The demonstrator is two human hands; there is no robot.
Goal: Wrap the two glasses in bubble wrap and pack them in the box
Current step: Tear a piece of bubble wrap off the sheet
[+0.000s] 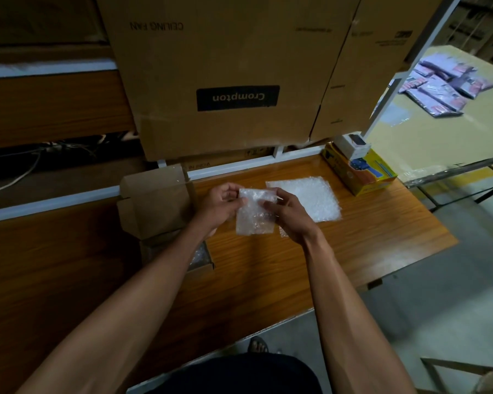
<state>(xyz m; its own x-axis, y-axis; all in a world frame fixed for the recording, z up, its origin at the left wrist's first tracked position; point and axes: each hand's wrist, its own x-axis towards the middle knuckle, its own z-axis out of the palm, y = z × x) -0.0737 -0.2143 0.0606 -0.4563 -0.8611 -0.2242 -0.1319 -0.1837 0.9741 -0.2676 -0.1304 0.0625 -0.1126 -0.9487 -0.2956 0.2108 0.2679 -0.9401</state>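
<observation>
Left hand [221,204] and right hand [289,216] raised over the desk [268,265], fingers curled, pinching between them a bubble-wrapped bundle [254,216]; contents too blurred to tell. Just right of the hands, flat on the desk, a loose bubble wrap sheet [310,197]. Left of them, an open cardboard box [157,206]. Farther right, a yellow carton [362,172].
</observation>
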